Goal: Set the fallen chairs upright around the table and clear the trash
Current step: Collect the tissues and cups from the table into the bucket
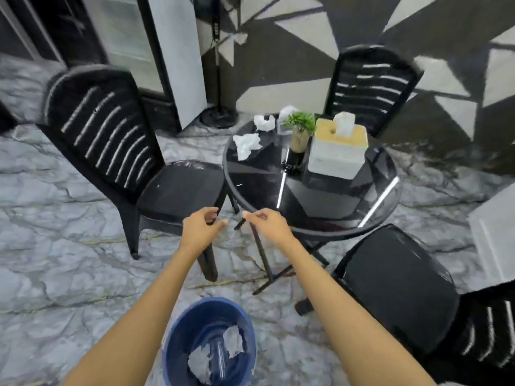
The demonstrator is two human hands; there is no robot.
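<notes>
**Asker:** What is the setting?

**Describer:** A grey, marble-veined floor (69, 246) runs up to a wall (292, 65) painted in black and pale triangles. Three black slat-backed chairs stand upright around a round black glass table (264, 176): the left chair (106, 129), the far chair (370, 84) and the near-right chair (395, 288).

**Asker:** So the chairs look done. Where is the trash?

**Describer:** A blue bucket (172, 330) sits on the floor just below the person, with crumpled paper (199, 363) inside. On the table stand a tissue box (334, 154) and a small plant (301, 123). A crumpled white tissue (246, 144) lies near the table's far-left edge. A second tissue (263, 122) lies just behind it. A pale shape behind the plant is too blurred to name.

**Asker:** And the hands?

**Describer:** The left hand (202, 224) and the right hand (267, 221) reach forward side by side, just short of the table's near rim. Both are empty, with fingers loosely curled.

**Asker:** How should the person pick up the tissues?

**Describer:** Probably by reaching along the table's left side, clear of the plant. Each wad looks light and loose, so it is best pinched whole before being carried to the bucket.
</notes>
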